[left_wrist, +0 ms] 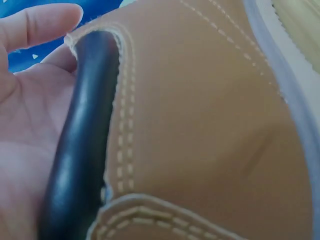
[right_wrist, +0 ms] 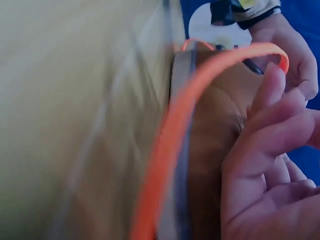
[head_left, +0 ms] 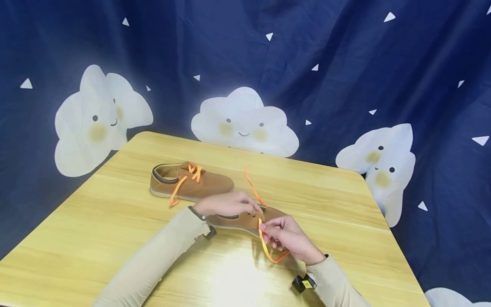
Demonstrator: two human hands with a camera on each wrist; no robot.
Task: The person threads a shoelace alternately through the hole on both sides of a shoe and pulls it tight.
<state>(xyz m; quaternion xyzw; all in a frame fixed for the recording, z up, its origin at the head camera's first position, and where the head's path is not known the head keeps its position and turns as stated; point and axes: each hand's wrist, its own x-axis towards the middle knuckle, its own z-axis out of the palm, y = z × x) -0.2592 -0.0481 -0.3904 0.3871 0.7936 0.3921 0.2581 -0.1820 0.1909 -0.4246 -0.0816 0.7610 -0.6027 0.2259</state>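
Left hand [head_left: 229,203] arches over the nearer brown shoe [head_left: 238,221] at the frame's lower centre; from here I can't tell whether it grips. Right hand [head_left: 289,236] angles inward, fingers pinching an orange shoelace [head_left: 263,244].

A dark blue curtain [head_left: 330,25] fills the upper part of the head view and runs down both sides, hanging in soft folds. Small white triangles [head_left: 269,36] are scattered over it. Three large white clouds are printed there: a left cloud [head_left: 73,115] bent by a fold, a middle cloud [head_left: 245,108] at centre with dot eyes, a smile and yellow cheeks, and a right cloud [head_left: 399,162] tilted on its side. Part of another cloud [head_left: 449,298] shows at the lower right corner. Below them spreads a yellowish wood-grain counter [head_left: 96,230], its far corners rounded, with bright glare at the bottom centre.
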